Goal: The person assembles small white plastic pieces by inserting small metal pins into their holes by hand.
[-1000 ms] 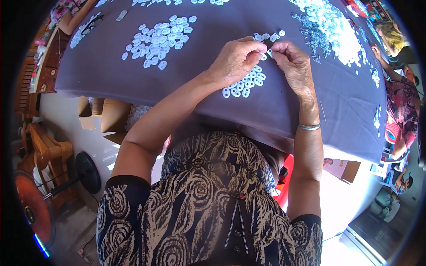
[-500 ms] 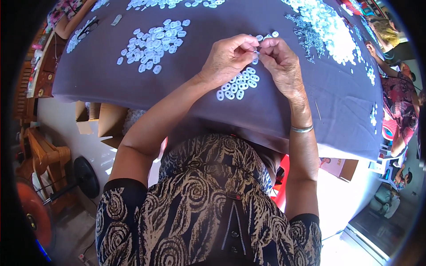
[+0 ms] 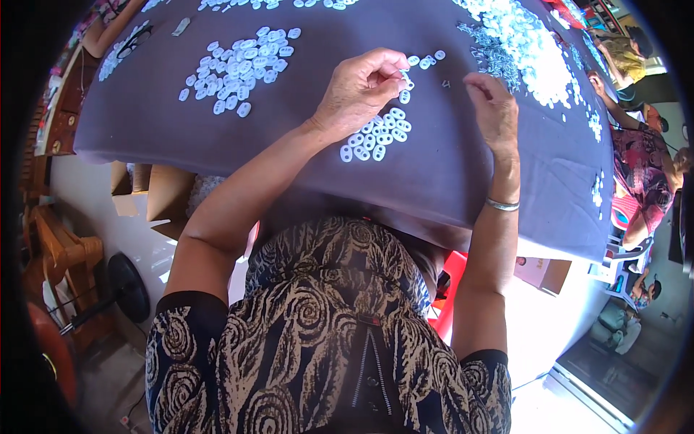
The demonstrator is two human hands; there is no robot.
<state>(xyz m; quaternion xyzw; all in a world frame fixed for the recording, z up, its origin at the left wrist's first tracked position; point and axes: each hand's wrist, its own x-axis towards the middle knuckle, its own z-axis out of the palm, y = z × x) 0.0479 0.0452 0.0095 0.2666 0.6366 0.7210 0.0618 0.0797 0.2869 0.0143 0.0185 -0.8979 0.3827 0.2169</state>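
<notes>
My left hand [image 3: 361, 94] is closed in a pinch above the dark tablecloth. A small white oval piece with holes [image 3: 409, 84] shows at its fingertips. Right below that hand lies a cluster of loose white two-hole ovals [image 3: 379, 135]. My right hand [image 3: 494, 112], a bracelet [image 3: 502, 205] on its wrist, is held apart to the right with fingers curled together. Its fingertips are near the heap of small metal parts [image 3: 490, 54]; whatever they hold is too small to see. Between the hands is a tiny metal piece [image 3: 446, 84].
A larger scatter of white ovals [image 3: 242, 69] lies left on the tablecloth [image 3: 289, 159]. A bright heap of white pieces [image 3: 535, 50] is at the far right. Other people sit along the right edge, one in a patterned red top [image 3: 640, 166]. Cardboard boxes [image 3: 170, 192] stand below the table.
My right hand has parted from my left and moved right toward the metal parts. My left hand has kept its pinch, shifting slightly left in view. The tiny metal piece now shows between them.
</notes>
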